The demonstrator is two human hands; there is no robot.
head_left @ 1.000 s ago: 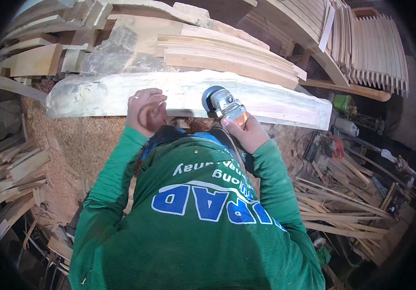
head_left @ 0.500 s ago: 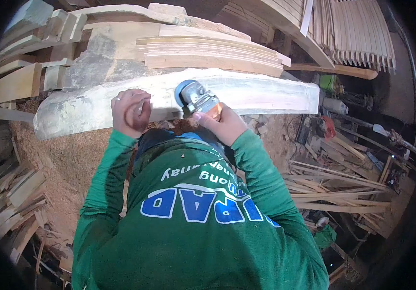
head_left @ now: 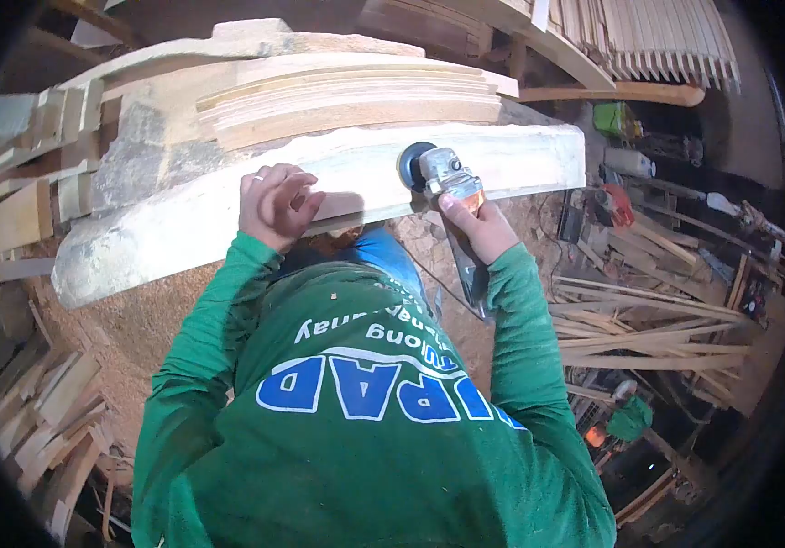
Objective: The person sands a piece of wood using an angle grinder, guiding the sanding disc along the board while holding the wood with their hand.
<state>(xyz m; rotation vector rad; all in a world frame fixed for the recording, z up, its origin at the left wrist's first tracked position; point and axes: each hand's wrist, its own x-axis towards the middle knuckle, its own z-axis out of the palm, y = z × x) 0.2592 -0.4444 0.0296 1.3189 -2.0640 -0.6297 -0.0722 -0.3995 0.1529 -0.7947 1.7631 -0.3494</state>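
My right hand (head_left: 484,228) is closed around an angle grinder (head_left: 448,170) with an orange and dark body. Its round disc (head_left: 413,166) is over the top face of a long pale timber beam (head_left: 356,173); whether it touches the wood I cannot tell. My left hand (head_left: 279,203) holds nothing. Its fingers are loosely curled and apart from the thumb, near the front edge of the beam. A shadow falls on the wood beside that hand.
Behind the beam lie stacked thin strips (head_left: 347,105). Wood blocks (head_left: 18,219) stand at the left. Loose sticks (head_left: 648,338) and a green tool (head_left: 613,119) are at the right. Slatted wood (head_left: 657,41) fills the upper right, and sawdust covers the ground.
My right hand has carried the grinder rightward, and its disc now lies over the beam farther right. My left hand has shifted slightly right. The camera view has shifted as well.
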